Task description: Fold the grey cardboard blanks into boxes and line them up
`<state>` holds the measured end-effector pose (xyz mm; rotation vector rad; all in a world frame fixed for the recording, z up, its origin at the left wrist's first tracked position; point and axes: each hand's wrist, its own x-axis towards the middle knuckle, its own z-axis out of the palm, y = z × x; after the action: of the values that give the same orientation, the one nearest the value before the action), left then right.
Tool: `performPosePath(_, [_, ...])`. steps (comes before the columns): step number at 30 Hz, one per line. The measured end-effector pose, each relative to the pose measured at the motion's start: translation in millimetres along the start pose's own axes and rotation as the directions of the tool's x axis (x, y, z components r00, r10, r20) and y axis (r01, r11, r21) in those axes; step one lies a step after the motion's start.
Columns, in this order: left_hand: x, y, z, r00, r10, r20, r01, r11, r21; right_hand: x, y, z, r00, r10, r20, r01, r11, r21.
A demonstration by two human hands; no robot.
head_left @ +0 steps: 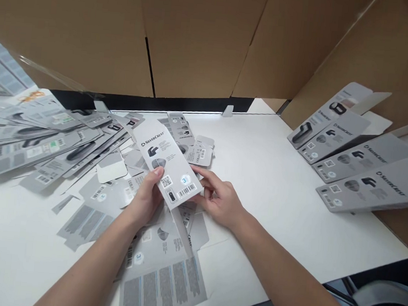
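A white table (254, 152) stands before tall brown cardboard panels (207, 39), which fold round to the right. Above the middle of a spread of flat grey packaging (91, 219), the left hand (146, 198) grips a pale SilverCrest carton (163, 154), thumb on its printed face; the right hand (224, 202) holds its lower right corner between fingers and thumb. Overlapping cartons (39, 153) heap at far left. Four tilted cartons (376, 187) stand in a row beside the right-hand cardboard.
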<state>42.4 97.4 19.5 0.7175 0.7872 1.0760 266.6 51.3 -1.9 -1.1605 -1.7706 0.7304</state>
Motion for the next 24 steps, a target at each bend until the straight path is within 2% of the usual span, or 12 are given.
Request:
performPosePath(5, [0,-5,-5.5,0.999,0.046,0.024,-0.046,0.999,0.019,0,0,1,0.999,-0.020,-0.039,0.021,0.999,0.026])
performPosePath(9, [0,-9,-9.1,0.997,0.060,0.045,-0.062,0.997,0.043,0,1,5,0.998,0.016,-0.067,-0.012,0.997,0.071])
performPosePath(18, [4,-13,-15.1,0.998,-0.014,0.056,0.008,0.995,0.101,2,-4,6,0.988,0.099,-0.120,-0.080,0.986,0.149])
performPosePath(24, [4,-14,-14.6,0.999,0.000,0.040,-0.004,0.995,0.098,5,1,5,0.983,0.023,-0.180,-0.003,0.994,0.107])
